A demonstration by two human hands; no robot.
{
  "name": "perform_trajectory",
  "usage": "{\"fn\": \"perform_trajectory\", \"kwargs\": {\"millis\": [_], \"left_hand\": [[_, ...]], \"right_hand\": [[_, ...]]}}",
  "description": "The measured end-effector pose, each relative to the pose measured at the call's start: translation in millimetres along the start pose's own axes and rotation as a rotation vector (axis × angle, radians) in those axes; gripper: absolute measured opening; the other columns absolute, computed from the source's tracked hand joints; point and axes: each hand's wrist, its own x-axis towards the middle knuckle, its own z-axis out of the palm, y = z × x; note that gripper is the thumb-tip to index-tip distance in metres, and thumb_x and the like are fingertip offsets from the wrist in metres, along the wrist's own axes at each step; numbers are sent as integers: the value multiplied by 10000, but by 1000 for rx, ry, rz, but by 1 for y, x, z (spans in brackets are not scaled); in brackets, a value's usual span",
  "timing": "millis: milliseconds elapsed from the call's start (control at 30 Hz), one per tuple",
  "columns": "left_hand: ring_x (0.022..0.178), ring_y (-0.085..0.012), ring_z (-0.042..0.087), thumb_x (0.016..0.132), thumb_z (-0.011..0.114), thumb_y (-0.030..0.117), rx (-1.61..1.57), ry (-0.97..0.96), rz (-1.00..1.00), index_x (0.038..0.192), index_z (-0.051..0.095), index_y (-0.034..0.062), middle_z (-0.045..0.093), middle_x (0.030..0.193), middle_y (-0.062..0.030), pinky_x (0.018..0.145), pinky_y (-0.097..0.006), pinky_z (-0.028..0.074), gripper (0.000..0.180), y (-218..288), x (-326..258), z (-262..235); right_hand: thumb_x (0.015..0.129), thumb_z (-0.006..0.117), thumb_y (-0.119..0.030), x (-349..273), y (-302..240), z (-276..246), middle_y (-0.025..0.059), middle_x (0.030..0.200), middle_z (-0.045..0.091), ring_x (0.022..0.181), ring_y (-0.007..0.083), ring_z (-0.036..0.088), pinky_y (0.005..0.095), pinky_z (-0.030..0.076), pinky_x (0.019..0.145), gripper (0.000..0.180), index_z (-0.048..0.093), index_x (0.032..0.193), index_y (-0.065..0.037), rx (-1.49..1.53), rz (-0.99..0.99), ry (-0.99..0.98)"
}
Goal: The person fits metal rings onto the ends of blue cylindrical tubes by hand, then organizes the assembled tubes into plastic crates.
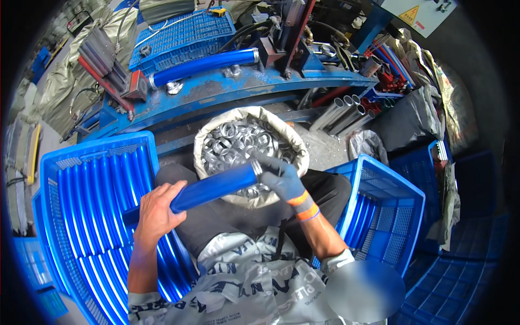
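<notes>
A shiny blue tube (216,188) lies slantwise across my lap, its right end higher. My bare left hand (156,212) is wrapped round it towards its left end. At the right end sits a silver metal ring (256,167), and my gloved right hand (283,180) has its fingers closed on it. Part of the ring is hidden by the grey glove with its orange-striped cuff. Just beyond the tube stands a pale sack (297,142) with its rim rolled down, full of loose silver rings (233,145).
At my left a blue crate (97,142) holds rows of blue tubes (103,211). Another blue crate (392,181) at my right holds several tubes. Ahead, a blue steel bench (200,100) carries another blue tube (206,66) between metal fixtures. Bare metal pipes (346,111) lie beneath it.
</notes>
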Motion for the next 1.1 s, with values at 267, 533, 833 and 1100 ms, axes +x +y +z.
{"fn": "perform_trajectory", "kwargs": {"millis": [267, 533, 833, 1100], "left_hand": [[1134, -215, 713, 865, 955, 327, -1022, 367, -227, 1433, 653, -20, 733, 1240, -119, 1056, -388, 553, 730, -6, -16, 10], [1322, -380, 737, 1015, 800, 198, -1448, 607, -179, 1597, 537, -9, 730, 1439, -268, 1157, -542, 584, 671, 2, -17, 39], [1399, -360, 710, 1171, 687, 367, -1876, 649, -404, 1526, 652, 58, 711, 1532, -207, 1160, -543, 592, 472, 13, -12, 99], [1418, -383, 698, 1159, 716, 291, -1770, 716, -389, 1555, 627, 117, 712, 1515, -204, 1172, -616, 589, 442, 16, -20, 97]], "right_hand": [[983, 823, -634, 64, 158, -73, 179, 1107, 875, 1025, 290, 837, 408, 631, 935, 665, 877, 1234, -21, -914, 389, 324], [1054, 861, -344, 42, 183, -89, 65, 1205, 844, 1131, 271, 816, 446, 662, 960, 345, 807, 1256, -70, 37, 400, 371], [996, 804, -7, -23, 27, 4, 111, 1451, 754, 1175, 192, 789, 340, 675, 957, 386, 745, 1377, -19, 570, -63, 76], [911, 808, 120, -25, -4, 18, 146, 1336, 801, 1139, 192, 792, 318, 658, 930, 767, 571, 1634, 21, 362, -50, 97]]}}
